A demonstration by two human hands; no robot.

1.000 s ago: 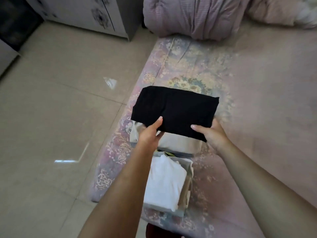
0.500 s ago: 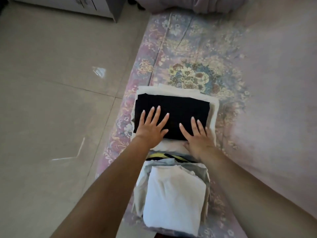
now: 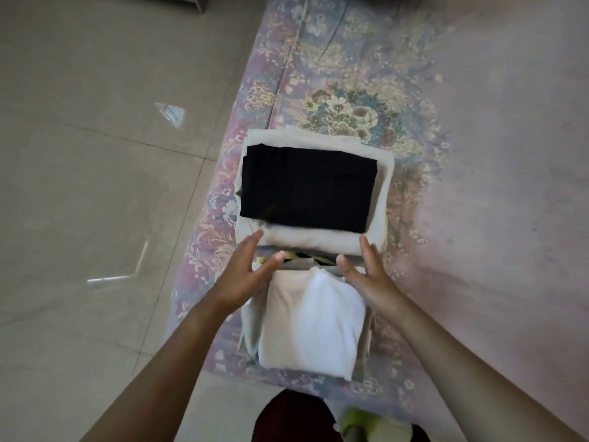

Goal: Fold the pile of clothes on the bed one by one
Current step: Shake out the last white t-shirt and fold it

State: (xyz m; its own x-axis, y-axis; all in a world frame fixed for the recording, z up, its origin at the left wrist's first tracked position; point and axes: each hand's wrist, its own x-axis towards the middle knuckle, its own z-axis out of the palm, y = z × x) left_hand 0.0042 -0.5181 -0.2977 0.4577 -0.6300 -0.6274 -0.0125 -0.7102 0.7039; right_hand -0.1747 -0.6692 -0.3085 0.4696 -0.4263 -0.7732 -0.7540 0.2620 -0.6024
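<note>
A folded black garment (image 3: pixel 307 188) lies flat on top of a folded beige garment (image 3: pixel 318 240), forming the far stack on the bed. Nearer me sits a second stack topped by a folded white garment (image 3: pixel 312 320), with a yellow-and-black striped piece (image 3: pixel 306 257) showing between the two stacks. My left hand (image 3: pixel 245 275) hovers with straight fingers at the near left corner of the far stack. My right hand (image 3: pixel 366 272) is at the near right side, fingers extended. Neither hand holds anything.
The bed has a pink floral cover (image 3: pixel 462 186); its left edge runs beside a beige tiled floor (image 3: pixel 95 186). A dark red and green item (image 3: pixel 334 419) shows at the bottom edge. A furniture corner (image 3: pixel 191 0) stands at the top left.
The black garment was lowered onto the beige stack and pressed flat. Both hands have since slid back off it toward me and now sit at the stack's near edge.
</note>
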